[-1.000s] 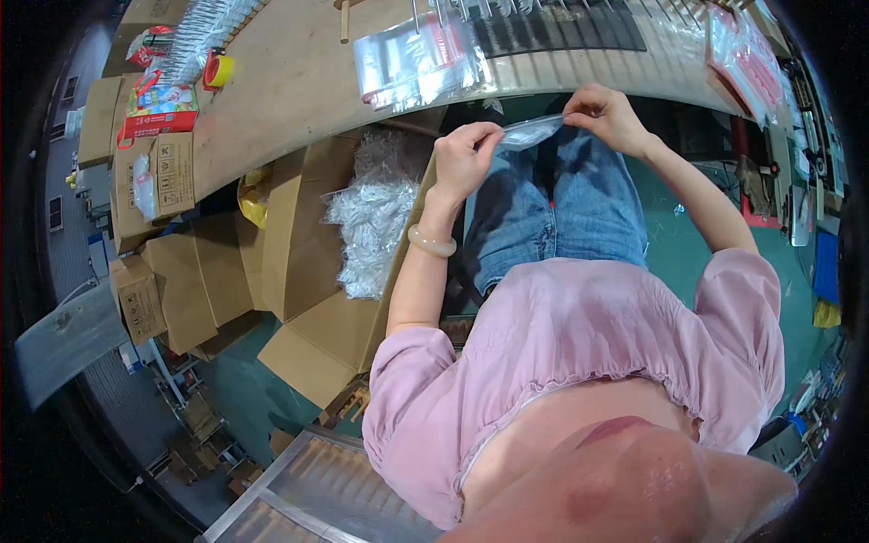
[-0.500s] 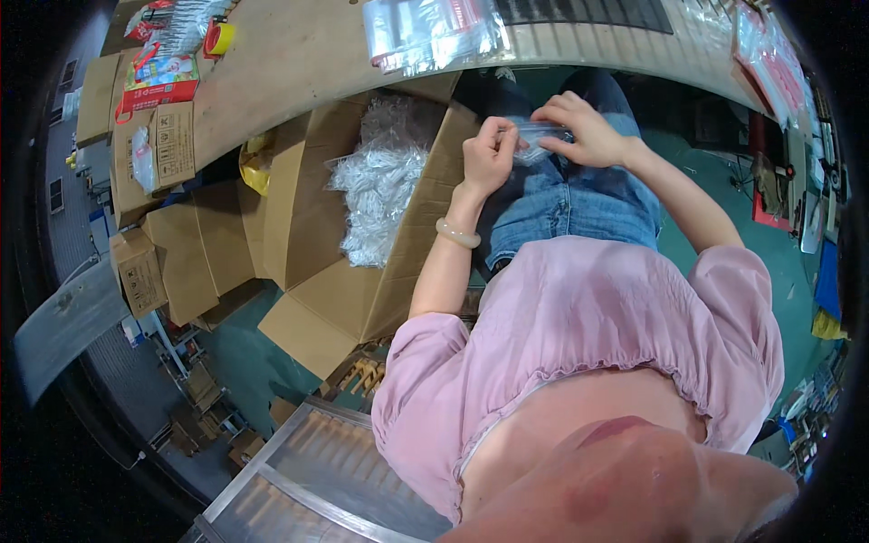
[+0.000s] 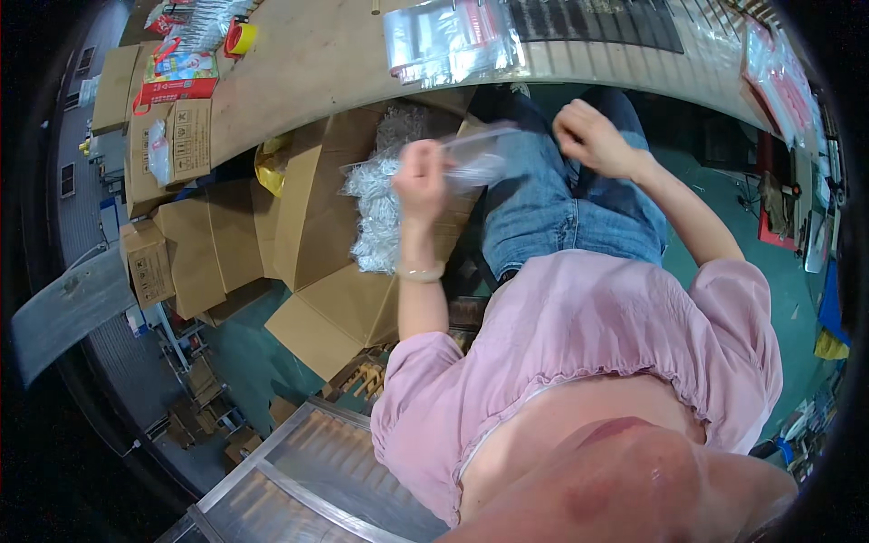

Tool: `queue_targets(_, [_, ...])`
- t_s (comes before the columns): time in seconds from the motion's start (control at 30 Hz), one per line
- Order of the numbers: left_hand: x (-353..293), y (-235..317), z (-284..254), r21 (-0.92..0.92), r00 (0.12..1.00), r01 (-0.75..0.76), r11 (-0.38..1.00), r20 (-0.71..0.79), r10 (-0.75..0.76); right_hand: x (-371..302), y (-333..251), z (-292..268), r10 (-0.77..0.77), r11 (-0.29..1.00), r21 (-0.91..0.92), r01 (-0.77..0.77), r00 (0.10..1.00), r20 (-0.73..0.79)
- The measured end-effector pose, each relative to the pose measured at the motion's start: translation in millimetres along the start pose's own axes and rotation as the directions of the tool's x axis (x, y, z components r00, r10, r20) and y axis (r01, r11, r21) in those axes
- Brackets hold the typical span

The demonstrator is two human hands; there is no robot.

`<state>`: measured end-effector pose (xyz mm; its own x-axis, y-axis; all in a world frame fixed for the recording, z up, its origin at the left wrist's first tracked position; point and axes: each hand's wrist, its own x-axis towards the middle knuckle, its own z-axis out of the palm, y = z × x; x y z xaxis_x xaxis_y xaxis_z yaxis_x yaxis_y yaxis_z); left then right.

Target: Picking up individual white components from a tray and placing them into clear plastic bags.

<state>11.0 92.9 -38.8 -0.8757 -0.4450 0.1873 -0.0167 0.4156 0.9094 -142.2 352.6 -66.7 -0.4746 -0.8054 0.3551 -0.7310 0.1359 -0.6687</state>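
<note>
My left hand (image 3: 422,181) is closed on a clear plastic bag (image 3: 475,158), which trails to the right of my fingers and is blurred by motion. That hand hovers over the right part of a large open cardboard box (image 3: 303,204). Inside the box lies a heap of small clear filled bags (image 3: 373,213). My right hand (image 3: 593,138) is above my lap, apart from the bag, with its fingers curled and thumb bent in. Nothing shows between its fingers.
A worktable (image 3: 308,68) runs along the far side, holding a stack of flat clear bags (image 3: 444,41), a dark ribbed mat (image 3: 593,23) and a roll of yellow tape (image 3: 240,38). More cardboard boxes (image 3: 186,240) stand at left. Red-edged bags (image 3: 780,77) hang over the table's right end.
Both hands were together on the bag over my lap. My left hand has carried it leftward to the box, and my right hand has let go. The view has shifted slightly.
</note>
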Motion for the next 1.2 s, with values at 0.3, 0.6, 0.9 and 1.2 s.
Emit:
queue_targets(0.3, [103.7,5.8,10.0,0.4,0.978,-0.007,0.917,-0.187,0.089,-1.5,-5.7,2.9,0.268,0.937,0.243,-0.25,0.963,-0.043])
queue_targets(0.6, [166.7,-18.9,90.3,0.529,0.945,-0.251,0.811,-0.047,0.323,1.8,-11.3,-0.2,0.272,0.916,0.302,-0.264,0.962,0.018])
queue_targets(0.9, [36.6,15.5,77.3,0.481,0.873,-0.436,0.76,0.02,0.488,32.9,-2.7,5.3,0.677,0.375,0.715,-0.59,0.701,0.223])
queue_targets(1.2, [12.7,37.9,96.6,0.39,0.902,-0.363,0.846,-0.081,0.424,26.7,6.6,13.3,0.505,0.545,0.681,-0.49,0.839,0.2])
